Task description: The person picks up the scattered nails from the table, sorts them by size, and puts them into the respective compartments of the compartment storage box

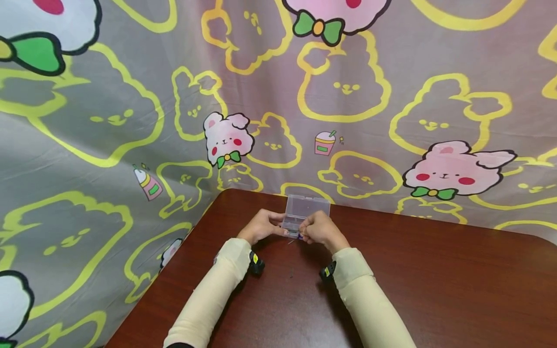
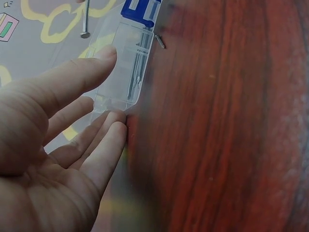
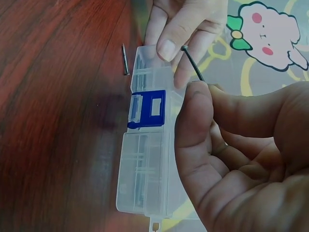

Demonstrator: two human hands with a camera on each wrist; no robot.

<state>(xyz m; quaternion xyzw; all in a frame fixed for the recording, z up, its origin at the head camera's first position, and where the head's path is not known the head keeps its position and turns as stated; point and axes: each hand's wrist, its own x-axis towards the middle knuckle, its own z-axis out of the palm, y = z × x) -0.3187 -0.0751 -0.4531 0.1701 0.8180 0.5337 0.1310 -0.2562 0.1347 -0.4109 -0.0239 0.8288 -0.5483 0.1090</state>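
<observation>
A clear plastic box [image 1: 292,223] stands on the table with its lid [image 1: 308,205] raised at the back. My left hand [image 1: 263,226] holds the box's left end between thumb and fingers. A blue latch [image 3: 155,108] sits on the front, and thin metal pieces [image 2: 137,65] show through the wall. My right hand [image 1: 321,230] pinches a nail [image 3: 194,65] between thumb and forefinger, its flat head sticking out above the box. A second nail [image 3: 125,60] lies on the table just in front of the box.
The brown wooden table [image 1: 435,280] reaches to a printed curtain [image 1: 361,140] behind the box and on the left side. A tiny dark speck [image 1: 291,276] is on the tabletop between the forearms. Each wrist wears a small black camera [image 1: 256,264].
</observation>
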